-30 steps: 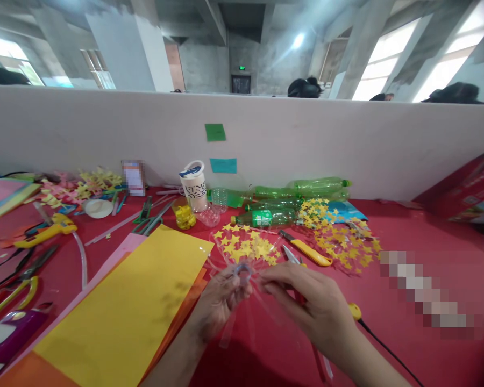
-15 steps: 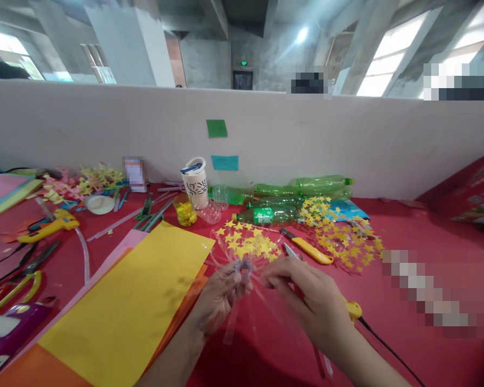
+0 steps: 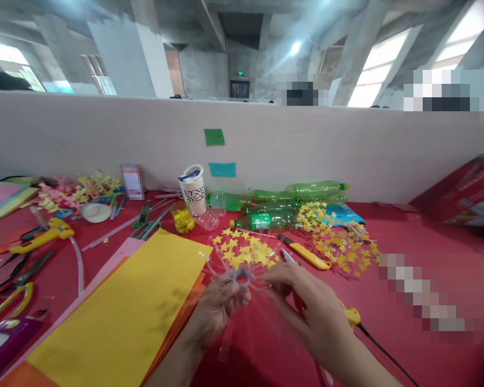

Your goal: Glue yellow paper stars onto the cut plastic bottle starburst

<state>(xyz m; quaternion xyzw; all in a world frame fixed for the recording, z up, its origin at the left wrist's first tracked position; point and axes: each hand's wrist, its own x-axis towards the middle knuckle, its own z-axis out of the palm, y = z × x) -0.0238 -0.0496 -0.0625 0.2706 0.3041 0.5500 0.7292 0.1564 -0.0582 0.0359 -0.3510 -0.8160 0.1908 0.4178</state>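
My left hand (image 3: 221, 301) is closed around the neck ring of a cut clear plastic bottle (image 3: 242, 277), held above the red tabletop. Thin transparent strips fan out from that ring in all directions. Yellow paper stars (image 3: 248, 250) cluster at its far side; whether they are fixed to the strips I cannot tell. To the right of the ring, my right hand (image 3: 302, 298) has thumb and fingers pinched at one of the strips, its fingertips partly hidden. A yellow utility knife (image 3: 306, 253) and a pointed metal blade (image 3: 288, 257) lie just beyond the right hand.
Yellow card sheets (image 3: 121, 301) lie at left, near scissors (image 3: 20, 285) and a yellow glue gun (image 3: 44, 236). Green bottles (image 3: 274, 209), a paper cup (image 3: 193, 196) and more stars (image 3: 342, 242) stand or lie farther back. A yellow corded tool (image 3: 351, 314) is partly behind my right wrist.
The camera view has tilted up slightly, so the table scene sits a little lower. Both hands keep nearly the same place and hold on the cut bottle.
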